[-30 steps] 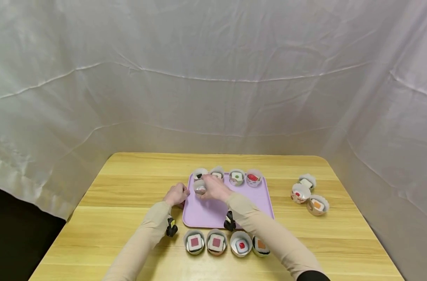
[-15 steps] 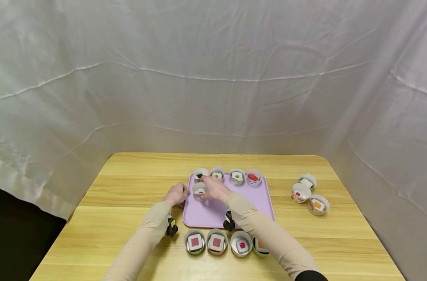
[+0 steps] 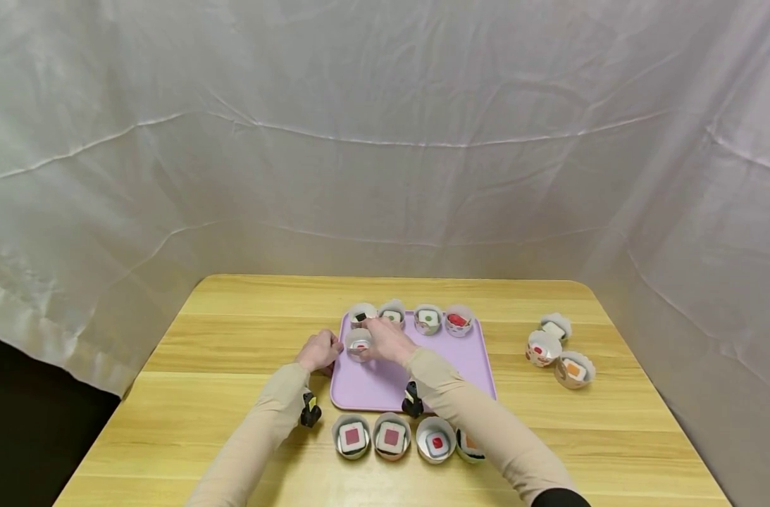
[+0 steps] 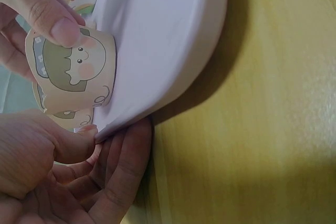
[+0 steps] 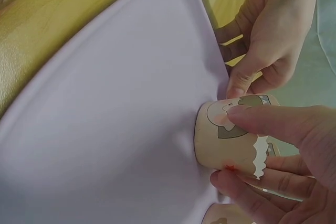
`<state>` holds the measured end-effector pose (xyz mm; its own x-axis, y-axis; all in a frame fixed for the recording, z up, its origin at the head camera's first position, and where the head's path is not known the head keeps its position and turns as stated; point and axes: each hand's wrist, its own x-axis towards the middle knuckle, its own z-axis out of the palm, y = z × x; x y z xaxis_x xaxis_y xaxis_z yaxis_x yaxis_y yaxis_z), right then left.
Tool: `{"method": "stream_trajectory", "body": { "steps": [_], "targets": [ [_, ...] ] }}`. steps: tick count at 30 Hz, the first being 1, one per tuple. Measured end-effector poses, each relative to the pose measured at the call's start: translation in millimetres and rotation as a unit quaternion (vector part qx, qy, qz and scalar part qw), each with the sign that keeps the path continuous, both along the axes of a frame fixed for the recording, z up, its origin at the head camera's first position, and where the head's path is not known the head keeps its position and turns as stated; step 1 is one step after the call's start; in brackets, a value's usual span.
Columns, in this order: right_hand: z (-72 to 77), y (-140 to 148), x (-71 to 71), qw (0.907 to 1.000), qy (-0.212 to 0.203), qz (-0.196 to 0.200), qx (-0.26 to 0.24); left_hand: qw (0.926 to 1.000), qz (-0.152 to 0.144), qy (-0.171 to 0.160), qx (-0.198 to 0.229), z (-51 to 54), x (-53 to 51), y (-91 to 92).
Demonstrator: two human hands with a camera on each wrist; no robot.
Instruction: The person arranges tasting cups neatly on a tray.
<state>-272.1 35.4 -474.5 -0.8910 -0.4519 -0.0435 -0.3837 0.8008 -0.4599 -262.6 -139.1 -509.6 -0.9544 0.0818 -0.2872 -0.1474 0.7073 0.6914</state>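
A paper baking cup with a sushi-like piece with a red centre stands near the left edge of the lilac tray. My right hand grips it, thumb on one side of the printed wall and fingers on the other, as the right wrist view shows. My left hand holds the tray's left rim; in the left wrist view the thumb lies on top and the curled fingers lie against the outside. Along the tray's back edge stand more filled cups, among them one with a green-centred piece and one with a red piece.
Before the tray's front edge is a row of several filled cups, such as one with a pink-centred piece. The right forearm partly covers the rightmost. Three more cups, one holding an orange-topped piece, cluster at the table's right.
Over the last second the gripped cup has tilted slightly, so its red-centred piece shows better. Both hands have stayed almost where they were.
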Motion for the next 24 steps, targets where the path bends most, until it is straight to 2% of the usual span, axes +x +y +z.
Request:
{"method": "stream_trajectory", "body": {
  "steps": [12,24],
  "targets": [
    [-0.7,-3.3,0.3,0.9994,0.018,-0.014,0.026,1.0,0.0,-0.002,-0.002,1.4,1.4,1.2],
    [-0.1,-4.7,0.4,0.9991,0.028,-0.014,0.028,1.0,0.003,-0.004,0.0,2.4,1.5,1.5]
  ]
}}
